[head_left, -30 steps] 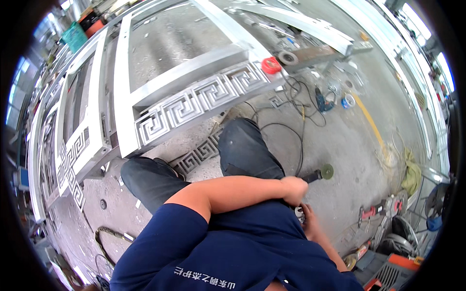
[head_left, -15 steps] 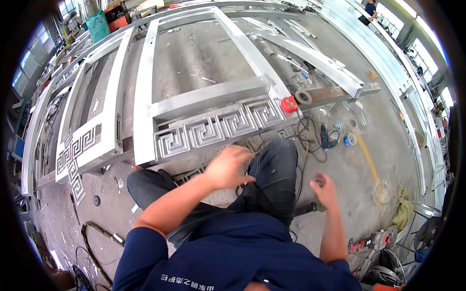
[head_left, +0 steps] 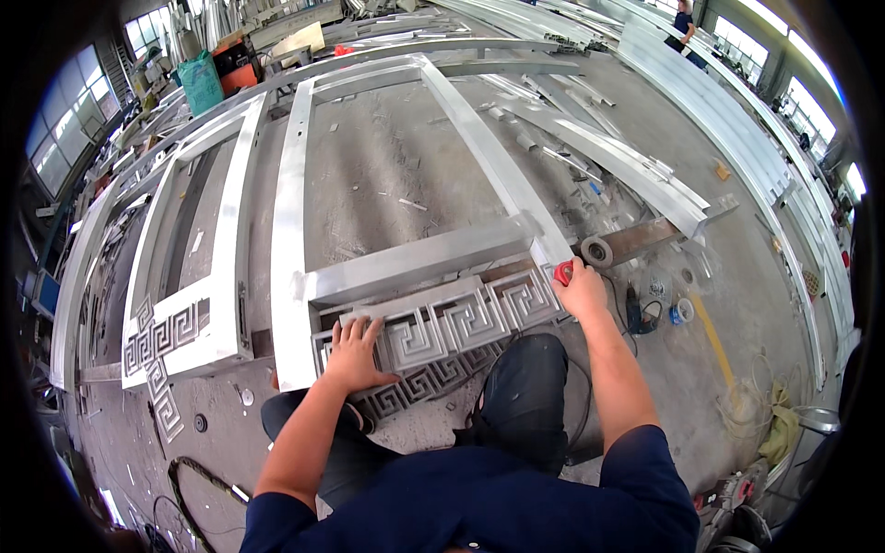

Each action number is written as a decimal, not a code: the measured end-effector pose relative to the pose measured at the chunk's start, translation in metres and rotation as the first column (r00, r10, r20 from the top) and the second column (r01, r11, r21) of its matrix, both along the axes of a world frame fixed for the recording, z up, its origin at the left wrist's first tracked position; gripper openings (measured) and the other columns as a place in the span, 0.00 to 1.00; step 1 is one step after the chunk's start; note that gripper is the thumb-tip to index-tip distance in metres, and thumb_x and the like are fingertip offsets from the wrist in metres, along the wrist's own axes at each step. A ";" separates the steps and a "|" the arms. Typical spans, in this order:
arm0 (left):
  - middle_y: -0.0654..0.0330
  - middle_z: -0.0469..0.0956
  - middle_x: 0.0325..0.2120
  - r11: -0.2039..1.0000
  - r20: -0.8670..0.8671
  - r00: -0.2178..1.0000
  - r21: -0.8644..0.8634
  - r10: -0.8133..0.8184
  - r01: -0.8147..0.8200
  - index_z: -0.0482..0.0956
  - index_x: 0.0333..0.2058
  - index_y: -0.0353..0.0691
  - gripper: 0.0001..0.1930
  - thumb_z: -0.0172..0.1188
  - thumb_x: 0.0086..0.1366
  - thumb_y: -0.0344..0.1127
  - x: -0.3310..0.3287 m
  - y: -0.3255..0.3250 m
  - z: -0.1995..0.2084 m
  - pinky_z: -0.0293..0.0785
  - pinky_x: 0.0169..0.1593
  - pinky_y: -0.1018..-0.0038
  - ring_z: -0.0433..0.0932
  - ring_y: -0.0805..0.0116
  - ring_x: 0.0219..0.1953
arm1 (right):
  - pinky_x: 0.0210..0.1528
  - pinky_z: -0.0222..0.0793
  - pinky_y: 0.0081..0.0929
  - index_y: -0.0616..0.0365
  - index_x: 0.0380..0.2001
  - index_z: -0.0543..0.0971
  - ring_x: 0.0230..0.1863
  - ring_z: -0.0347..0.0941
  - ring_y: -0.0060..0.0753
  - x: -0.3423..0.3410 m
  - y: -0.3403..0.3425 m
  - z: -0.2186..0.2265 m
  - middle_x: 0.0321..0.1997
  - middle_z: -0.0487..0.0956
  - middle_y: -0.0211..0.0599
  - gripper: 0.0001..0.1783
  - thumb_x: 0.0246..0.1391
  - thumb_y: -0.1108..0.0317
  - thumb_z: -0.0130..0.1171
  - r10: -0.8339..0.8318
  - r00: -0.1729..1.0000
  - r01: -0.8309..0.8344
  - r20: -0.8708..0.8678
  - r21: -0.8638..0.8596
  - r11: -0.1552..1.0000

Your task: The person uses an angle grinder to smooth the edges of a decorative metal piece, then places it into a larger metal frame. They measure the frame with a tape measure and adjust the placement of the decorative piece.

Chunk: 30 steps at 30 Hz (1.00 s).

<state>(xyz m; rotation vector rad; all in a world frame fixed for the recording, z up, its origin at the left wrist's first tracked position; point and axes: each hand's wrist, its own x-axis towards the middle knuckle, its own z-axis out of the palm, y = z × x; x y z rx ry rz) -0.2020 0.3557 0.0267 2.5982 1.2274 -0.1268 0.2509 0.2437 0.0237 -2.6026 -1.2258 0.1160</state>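
My left hand [head_left: 352,354] lies with fingers spread on the left part of a silver metal fretwork panel [head_left: 415,336] with a squared spiral pattern. The panel sits at the near end of a large silver metal frame [head_left: 293,230], below a crossbar [head_left: 419,260]. At the panel's right end my right hand [head_left: 584,290] is closed round a small red, rounded tape measure [head_left: 563,271], mostly covered by the fingers. Beneath the panel, a second fretwork strip [head_left: 419,382] shows near my knees.
A grey ring-shaped roll [head_left: 596,252] rests on a brown metal beam [head_left: 636,241] to the right. A power drill [head_left: 640,311] and a blue-white roll [head_left: 682,311] lie on the floor. Another frame [head_left: 226,286] with fretwork pieces stands left. A person [head_left: 682,28] is far off at the right.
My left hand has moved from above my lap onto the panel. My right hand has come up from the lower right and taken hold of the red tape measure. The view has shifted slightly.
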 end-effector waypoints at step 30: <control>0.48 0.63 0.68 0.999 0.250 0.967 -0.031 0.041 -0.035 0.60 0.71 0.46 0.60 0.81 0.38 0.54 0.004 0.060 0.005 0.49 0.76 0.52 0.57 0.44 0.72 | 0.60 0.68 0.49 0.67 0.61 0.72 0.56 0.75 0.61 -0.024 0.052 -0.036 0.53 0.80 0.59 0.34 0.61 0.52 0.63 0.150 0.984 -0.120 -0.096 0.262 0.957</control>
